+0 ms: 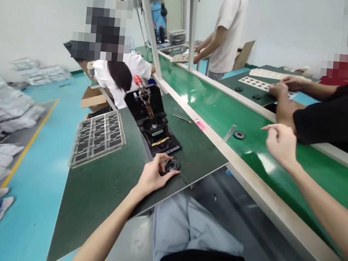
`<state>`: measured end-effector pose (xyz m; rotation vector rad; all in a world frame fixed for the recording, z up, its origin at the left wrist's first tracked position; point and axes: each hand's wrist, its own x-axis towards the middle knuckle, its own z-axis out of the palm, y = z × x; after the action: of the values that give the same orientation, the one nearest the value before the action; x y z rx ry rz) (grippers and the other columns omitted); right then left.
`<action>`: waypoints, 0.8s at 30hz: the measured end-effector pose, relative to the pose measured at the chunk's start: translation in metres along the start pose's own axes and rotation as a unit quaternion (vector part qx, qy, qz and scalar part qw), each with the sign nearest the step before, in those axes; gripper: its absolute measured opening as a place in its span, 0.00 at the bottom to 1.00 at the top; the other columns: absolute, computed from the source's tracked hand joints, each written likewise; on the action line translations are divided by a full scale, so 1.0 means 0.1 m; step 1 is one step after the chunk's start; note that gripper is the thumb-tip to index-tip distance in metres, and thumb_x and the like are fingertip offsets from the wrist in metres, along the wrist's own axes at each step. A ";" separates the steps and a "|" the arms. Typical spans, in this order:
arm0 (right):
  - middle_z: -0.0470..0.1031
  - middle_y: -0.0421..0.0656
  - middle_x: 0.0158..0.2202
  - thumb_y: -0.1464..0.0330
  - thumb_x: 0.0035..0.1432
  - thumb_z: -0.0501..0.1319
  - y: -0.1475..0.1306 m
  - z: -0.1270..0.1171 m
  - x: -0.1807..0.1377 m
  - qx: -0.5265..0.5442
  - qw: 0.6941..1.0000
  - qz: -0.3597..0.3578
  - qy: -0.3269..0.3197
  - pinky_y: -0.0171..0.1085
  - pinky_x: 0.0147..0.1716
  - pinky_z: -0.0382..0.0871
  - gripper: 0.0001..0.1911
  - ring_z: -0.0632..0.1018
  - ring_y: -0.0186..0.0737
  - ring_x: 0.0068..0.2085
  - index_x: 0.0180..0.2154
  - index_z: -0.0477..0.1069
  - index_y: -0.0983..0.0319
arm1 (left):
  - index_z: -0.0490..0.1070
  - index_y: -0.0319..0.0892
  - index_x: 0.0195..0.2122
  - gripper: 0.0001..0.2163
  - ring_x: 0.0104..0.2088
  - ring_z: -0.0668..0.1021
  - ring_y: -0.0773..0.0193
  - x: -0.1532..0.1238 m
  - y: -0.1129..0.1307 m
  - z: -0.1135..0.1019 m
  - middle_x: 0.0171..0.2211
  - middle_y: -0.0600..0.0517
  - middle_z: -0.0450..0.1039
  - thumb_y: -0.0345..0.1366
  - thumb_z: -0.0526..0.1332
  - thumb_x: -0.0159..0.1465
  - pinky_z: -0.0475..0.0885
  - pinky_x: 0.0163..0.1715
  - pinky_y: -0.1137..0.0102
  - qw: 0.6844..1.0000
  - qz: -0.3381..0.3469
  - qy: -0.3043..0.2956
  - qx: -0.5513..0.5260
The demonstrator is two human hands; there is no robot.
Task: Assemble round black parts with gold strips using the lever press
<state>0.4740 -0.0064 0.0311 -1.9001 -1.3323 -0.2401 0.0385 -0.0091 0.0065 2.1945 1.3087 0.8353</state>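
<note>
Left hand (152,174): I'm seeing thumb and fingers grasping the rim of a black round part (173,166); can't tell whether it's resting on the green table (101,193) or hanging just above.
Right hand (282,147): hovering over the green belt (205,98), index finger extending, others curling; can't tell if anything's being pinched.
Black ring (239,135): lying on the belt, left of the right fingertips, apart from them.
Pale strip (229,133): lying beside that ring, farther from the right fingers.
Clamp fixture (151,124): standing just beyond the left fingertips, red-tipped lever (137,80) pointing up.
Tray (98,136): sitting left of the left fingers, well apart.
Tweezers (182,118): lying beyond the left fingers, right of the fixture.
Co-worker's hands (279,87): working past the right fingers, over a perforated sheet (254,84).
Drop risk: I'm judging a loose rim grip could be letting the part slip off the nearby table edge.
Knock risk: careless forward motion could be bumping the part into the fixture.
</note>
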 end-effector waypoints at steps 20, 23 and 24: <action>0.84 0.53 0.40 0.52 0.52 0.64 0.18 0.35 -0.20 0.052 0.972 0.120 -0.196 0.50 0.42 0.74 0.17 0.82 0.63 0.47 0.36 0.80 0.57 | 0.65 0.46 0.46 0.26 0.39 0.84 0.57 0.48 -0.06 -0.09 0.43 0.50 0.83 0.49 0.77 0.55 0.77 0.39 0.65 0.957 -0.120 0.208 0.165; 0.83 0.53 0.42 0.49 0.51 0.64 0.16 0.32 -0.27 0.045 0.974 0.094 -0.202 0.52 0.41 0.75 0.20 0.83 0.64 0.46 0.38 0.79 0.56 | 0.66 0.46 0.45 0.27 0.40 0.84 0.57 0.50 -0.06 -0.07 0.44 0.50 0.83 0.50 0.78 0.54 0.77 0.41 0.65 0.959 -0.117 0.205 0.155; 0.83 0.53 0.42 0.48 0.50 0.64 0.16 0.31 -0.29 0.044 0.975 0.085 -0.203 0.52 0.41 0.76 0.22 0.83 0.64 0.46 0.38 0.79 0.56 | 0.66 0.46 0.45 0.27 0.40 0.84 0.57 0.49 -0.07 -0.06 0.44 0.50 0.82 0.50 0.78 0.54 0.77 0.41 0.65 0.960 -0.113 0.203 0.154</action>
<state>0.4670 -0.0078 -0.0139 -2.0419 -1.3994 0.3062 0.0481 0.0379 0.0197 2.1038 1.9651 1.0907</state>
